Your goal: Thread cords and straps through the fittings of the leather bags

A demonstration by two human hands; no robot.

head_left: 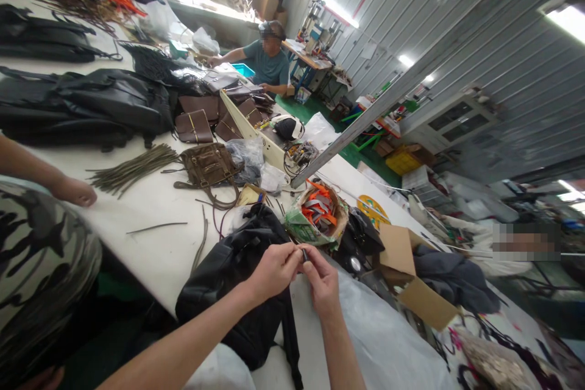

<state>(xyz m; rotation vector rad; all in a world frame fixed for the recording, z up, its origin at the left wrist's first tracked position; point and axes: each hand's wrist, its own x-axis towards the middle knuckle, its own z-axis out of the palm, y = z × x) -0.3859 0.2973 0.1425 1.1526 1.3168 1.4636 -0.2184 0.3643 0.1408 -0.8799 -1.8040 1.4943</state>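
My left hand (275,269) and my right hand (322,277) meet with fingertips pinched together in front of me. Between them is a small black piece (305,255), mostly covered by the fingers; its kind and whether it joins the bag cannot be made out. Under and beside my left hand, a black bag (219,280) lies on the white table (150,250), its black strap (290,341) hanging down past my wrists. Just beyond my hands sits an open green-and-white sack (299,222) filled with orange and grey strips (320,207).
A brown handbag (210,166), a bundle of olive cords (134,167) and black bags (91,106) cover the left side. At left, another person's hand (75,191) rests near the table; a seated co-worker (269,61) is across. A cardboard box (397,250) and metal post (351,134) stand right.
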